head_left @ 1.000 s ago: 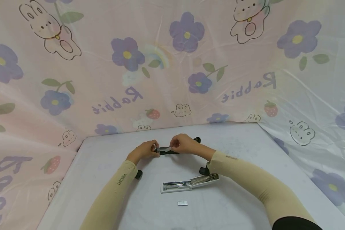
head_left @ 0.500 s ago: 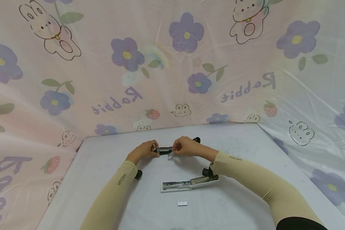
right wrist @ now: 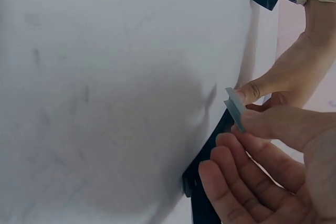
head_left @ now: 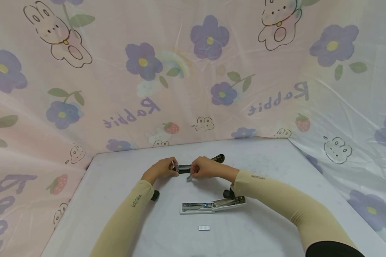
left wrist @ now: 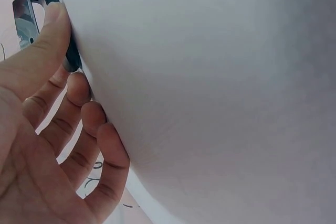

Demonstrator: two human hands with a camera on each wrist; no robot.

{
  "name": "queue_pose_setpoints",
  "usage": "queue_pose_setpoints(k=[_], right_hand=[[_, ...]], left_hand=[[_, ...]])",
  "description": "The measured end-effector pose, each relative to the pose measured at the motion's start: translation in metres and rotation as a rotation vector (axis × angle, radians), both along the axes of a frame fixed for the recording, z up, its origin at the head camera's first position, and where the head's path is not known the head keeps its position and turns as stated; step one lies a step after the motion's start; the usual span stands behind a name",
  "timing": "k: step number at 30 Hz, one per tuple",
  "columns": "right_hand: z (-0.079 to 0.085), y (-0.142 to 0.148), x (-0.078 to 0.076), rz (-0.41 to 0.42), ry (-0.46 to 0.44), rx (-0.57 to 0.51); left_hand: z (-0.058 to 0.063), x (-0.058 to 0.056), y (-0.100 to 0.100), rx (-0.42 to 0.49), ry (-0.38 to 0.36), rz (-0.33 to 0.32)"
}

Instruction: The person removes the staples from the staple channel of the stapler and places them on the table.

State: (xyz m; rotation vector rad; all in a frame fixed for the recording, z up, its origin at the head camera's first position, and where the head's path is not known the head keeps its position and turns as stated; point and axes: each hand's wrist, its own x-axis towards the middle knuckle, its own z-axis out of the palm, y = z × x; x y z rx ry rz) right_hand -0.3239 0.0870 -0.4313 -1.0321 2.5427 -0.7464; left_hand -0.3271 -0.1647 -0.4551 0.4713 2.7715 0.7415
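Observation:
A black stapler (head_left: 218,158) lies opened out at the back of the table, its metal magazine showing between my hands. My left hand (head_left: 161,168) grips the stapler's left end; in the left wrist view the thumb lies along the black base (left wrist: 73,59) with fingertips beneath. Between thumb and index finger my right hand (head_left: 207,167) pinches a strip of staples (right wrist: 236,111). The strip is tilted, just in front of the stapler, and its channel shape shows in the right wrist view. My right hand hides the middle of the stapler.
Nearer the front, a white stapler (head_left: 197,211) lies opened out on the white table (head_left: 132,221). A second strip of staples (head_left: 204,227) rests in front of it. A patterned curtain (head_left: 180,89) hangs behind and at both sides.
The strip of staples in my right hand has come away from over the stapler's magazine, down toward me, and is now tilted. The left hand keeps its grip.

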Motion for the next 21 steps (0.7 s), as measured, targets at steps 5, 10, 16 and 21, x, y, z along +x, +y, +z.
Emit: queue_pose_setpoints(k=[5, 10, 16, 21], right_hand=[[-0.0012, -0.0015, -0.0008, 0.011, 0.008, 0.023], [-0.001, -0.0022, -0.0013, 0.019, 0.014, 0.029], [-0.0016, -0.0042, -0.0004, -0.014, 0.005, 0.072], [-0.0031, -0.006, 0.0009, -0.023, 0.014, 0.125]], left_hand=[[-0.002, -0.0021, 0.0002, 0.001, 0.0, 0.0], [-0.0013, -0.0021, 0.0007, -0.006, 0.007, -0.011], [-0.0012, -0.0012, 0.0004, 0.001, 0.008, -0.01], [-0.0011, -0.0008, -0.0004, 0.003, 0.005, -0.008]])
